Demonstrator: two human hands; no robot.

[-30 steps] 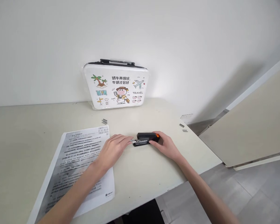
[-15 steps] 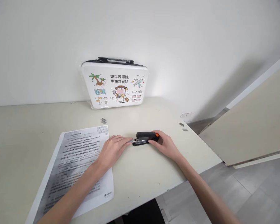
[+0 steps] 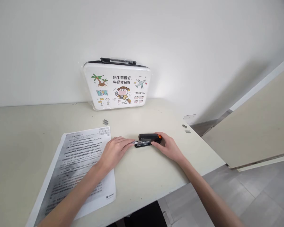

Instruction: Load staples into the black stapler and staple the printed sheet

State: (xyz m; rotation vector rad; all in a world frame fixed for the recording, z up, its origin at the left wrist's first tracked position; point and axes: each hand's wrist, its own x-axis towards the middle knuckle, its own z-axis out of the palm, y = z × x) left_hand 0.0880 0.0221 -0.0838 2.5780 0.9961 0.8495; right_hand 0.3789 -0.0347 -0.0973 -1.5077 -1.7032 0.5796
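Observation:
A black stapler [image 3: 148, 137] with an orange patch at its rear lies on the table. Around its rear end my right hand [image 3: 167, 145] is closed, thumb on the near side. The fingers of my left hand [image 3: 115, 150] pinch a small metallic part [image 3: 135, 142] at the stapler's front end; whether it is the staple tray or something else I cannot tell. Under my left forearm lies a printed sheet [image 3: 85, 164]. Two short staple strips [image 3: 105, 122] rest beyond the sheet, and two more strips [image 3: 186, 128] lie near the table's right edge.
A white cartoon-printed case [image 3: 118, 85] in clear plastic stands against the wall behind the stapler. The pale table [image 3: 151, 176] ends at the right and along the front. A light panel [image 3: 262, 123] and grey floor are at the right.
Both hands stay in nearly the same place on the stapler. The whole view has shifted very slightly.

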